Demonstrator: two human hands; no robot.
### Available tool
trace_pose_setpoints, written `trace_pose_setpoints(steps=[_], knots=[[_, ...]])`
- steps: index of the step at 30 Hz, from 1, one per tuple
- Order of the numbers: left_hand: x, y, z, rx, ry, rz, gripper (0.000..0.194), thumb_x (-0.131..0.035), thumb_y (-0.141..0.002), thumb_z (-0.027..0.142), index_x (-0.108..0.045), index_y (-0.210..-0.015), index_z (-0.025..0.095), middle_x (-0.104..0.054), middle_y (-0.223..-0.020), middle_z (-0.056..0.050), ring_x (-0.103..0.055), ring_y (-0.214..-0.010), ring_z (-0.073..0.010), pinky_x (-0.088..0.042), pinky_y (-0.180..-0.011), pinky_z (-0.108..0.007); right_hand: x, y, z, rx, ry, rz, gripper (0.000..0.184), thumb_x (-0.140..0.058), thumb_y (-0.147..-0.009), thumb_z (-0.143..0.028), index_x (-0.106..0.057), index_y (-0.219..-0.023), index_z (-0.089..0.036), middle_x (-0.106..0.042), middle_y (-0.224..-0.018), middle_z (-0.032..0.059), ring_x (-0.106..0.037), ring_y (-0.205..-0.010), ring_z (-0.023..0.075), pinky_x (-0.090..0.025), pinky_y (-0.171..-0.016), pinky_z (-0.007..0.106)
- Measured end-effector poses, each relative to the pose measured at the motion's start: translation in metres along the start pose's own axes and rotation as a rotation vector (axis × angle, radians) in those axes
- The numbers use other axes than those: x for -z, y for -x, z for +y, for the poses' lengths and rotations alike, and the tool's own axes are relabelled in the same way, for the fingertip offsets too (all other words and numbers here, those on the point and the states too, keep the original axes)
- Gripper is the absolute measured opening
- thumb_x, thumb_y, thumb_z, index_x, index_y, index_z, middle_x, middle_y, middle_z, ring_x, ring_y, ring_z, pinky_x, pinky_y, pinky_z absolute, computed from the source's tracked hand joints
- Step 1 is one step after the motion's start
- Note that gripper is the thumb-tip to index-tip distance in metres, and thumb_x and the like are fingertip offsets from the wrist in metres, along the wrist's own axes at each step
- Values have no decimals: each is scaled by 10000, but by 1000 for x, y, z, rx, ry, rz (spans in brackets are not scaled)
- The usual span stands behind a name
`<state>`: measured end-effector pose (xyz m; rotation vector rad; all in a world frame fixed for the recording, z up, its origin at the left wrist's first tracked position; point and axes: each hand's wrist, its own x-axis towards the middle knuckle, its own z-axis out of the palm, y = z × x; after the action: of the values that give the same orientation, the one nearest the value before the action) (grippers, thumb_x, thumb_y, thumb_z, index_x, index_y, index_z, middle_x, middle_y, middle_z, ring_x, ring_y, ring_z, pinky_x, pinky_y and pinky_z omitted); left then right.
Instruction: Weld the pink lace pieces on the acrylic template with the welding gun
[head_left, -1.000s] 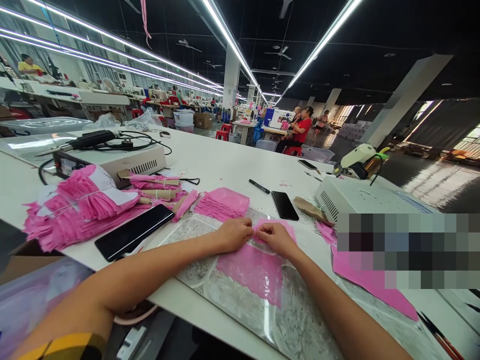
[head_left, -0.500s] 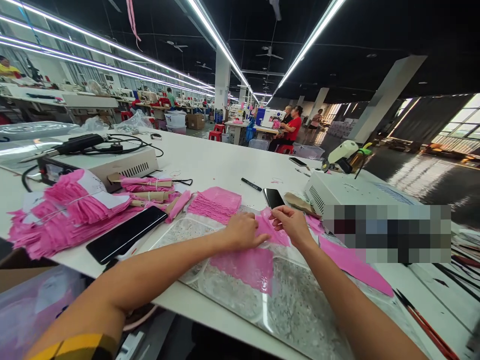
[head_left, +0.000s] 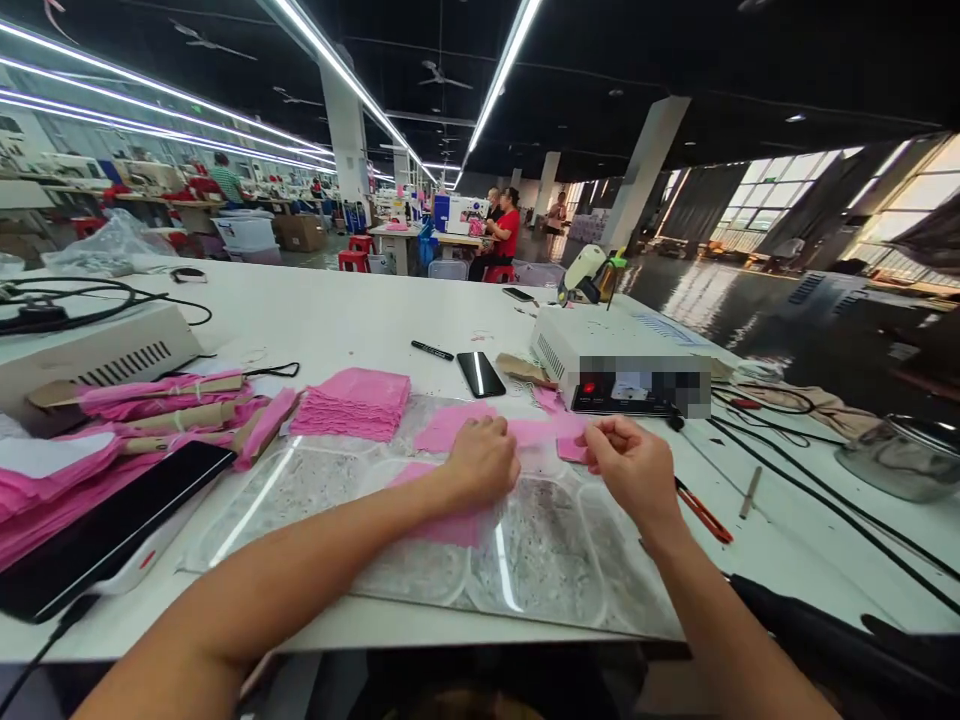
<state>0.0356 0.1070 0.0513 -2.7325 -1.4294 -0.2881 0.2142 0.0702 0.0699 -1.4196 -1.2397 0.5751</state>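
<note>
My left hand (head_left: 486, 462) has its fingers curled down on pink fabric over a glossy, grey stone-patterned board (head_left: 540, 545). Thin and partly see-through, a pink fabric strip (head_left: 546, 431) stretches from that hand to my right hand (head_left: 631, 468), whose fingertips pinch its end. One flat pink piece (head_left: 442, 430) lies just beyond my left hand, and another pink piece (head_left: 454, 528) shows below my left wrist. A neat stack of pink fabric pieces (head_left: 354, 402) sits to the left on the board's far edge.
Tied pink bundles (head_left: 172, 405) and a large black phone (head_left: 120, 530) lie at left. Beyond the board are a marker (head_left: 432, 350), a smaller phone (head_left: 481, 374) and a white machine box (head_left: 600, 335). Right are an orange-handled tool (head_left: 705, 512), cables and a glass jar (head_left: 904, 455).
The view has turned right. My right hand has moved away from my left, drawing the pink strip out between them. The long pink piece near my right forearm no longer shows.
</note>
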Motion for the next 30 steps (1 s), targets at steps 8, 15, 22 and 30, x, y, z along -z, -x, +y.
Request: trace_pose_setpoints(steps=[8,15,22,30], knots=[[8,60,15,-392,44,-126,180,-507,-825,246,-651,-783,147,-658,-895,-91,-596,-832,-226,-454,-788,-392,64,83,46,130,694,-224,242,-485,-787,-412,-544,-620,-246,-543,-469,-23,-496,-409,147,-353,-429,271],[21,101,-54,-295,178,-49,355,-384,-960,267,-562,-1255,181,-538,-1350,-103,-497,-1240,-214,-377,-1053,-362,40,77,44,684,538,-289,251,-469,-908,-310,-658,-1066,-262,-692,-1055,60,-657,-944,201,-540,-802,327],[5,138,-52,-126,97,-296,581,-359,-967,486,-210,-1488,277,-175,-1556,-79,-135,-1435,-291,-116,-1154,-525,11,70,61,886,608,-677,435,-489,-919,-374,-517,-1334,-245,-527,-1366,66,-482,-1270,272,-436,-1030,501],[22,96,-43,-197,114,-136,311,-438,-951,271,-563,-1234,238,-489,-1387,-112,-440,-1290,-267,-301,-1089,-512,27,75,51,941,415,-540,332,-543,-874,-221,-600,-1199,-186,-642,-1215,91,-589,-1136,228,-506,-973,421]])
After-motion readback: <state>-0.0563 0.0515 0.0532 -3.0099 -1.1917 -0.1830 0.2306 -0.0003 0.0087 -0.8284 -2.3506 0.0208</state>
